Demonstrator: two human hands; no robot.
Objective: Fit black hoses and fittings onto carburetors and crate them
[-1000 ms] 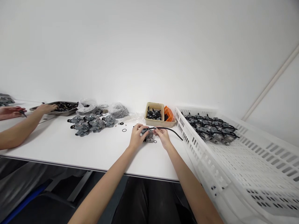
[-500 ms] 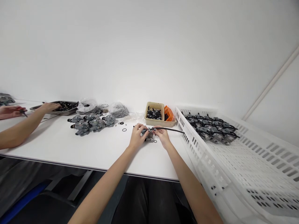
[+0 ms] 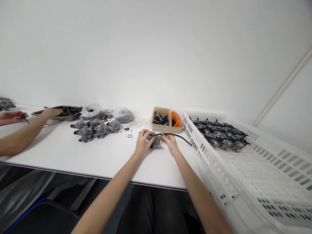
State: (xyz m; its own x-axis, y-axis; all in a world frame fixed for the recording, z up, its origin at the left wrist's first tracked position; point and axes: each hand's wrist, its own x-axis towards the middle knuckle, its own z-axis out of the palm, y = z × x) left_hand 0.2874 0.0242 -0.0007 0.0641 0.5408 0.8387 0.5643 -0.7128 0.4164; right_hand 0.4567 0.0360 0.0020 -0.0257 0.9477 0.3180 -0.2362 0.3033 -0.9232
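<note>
Working beside one slotted white crate (image 3: 211, 165) packed with carburetors (image 3: 219, 135), one beige tub (image 3: 165, 129) of black parts (image 3: 160, 119) and one small orange basket (image 3: 175, 119), I am gripping a single carburetor (image 3: 156, 142) on the table (image 3: 97, 156), my left hand (image 3: 143, 141) and right hand (image 3: 170, 143) both closed around it, a black hose (image 3: 177, 134) running off rightward.

A grey cast-metal carburetor (image 3: 156, 143) sits low on the white surface (image 3: 97, 159), its body mostly covered by the left hand (image 3: 143, 141), whose fingers curl over its top, and by the right hand (image 3: 170, 144), close beside it. A thin black hose (image 3: 177, 135) runs from the top of the carburetor, passes under the right hand's fingertips (image 3: 162, 136), and arcs off to the right, its free end dipping down. A small black rubber O-ring (image 3: 162, 148) lies just beside the carburetor.
</note>
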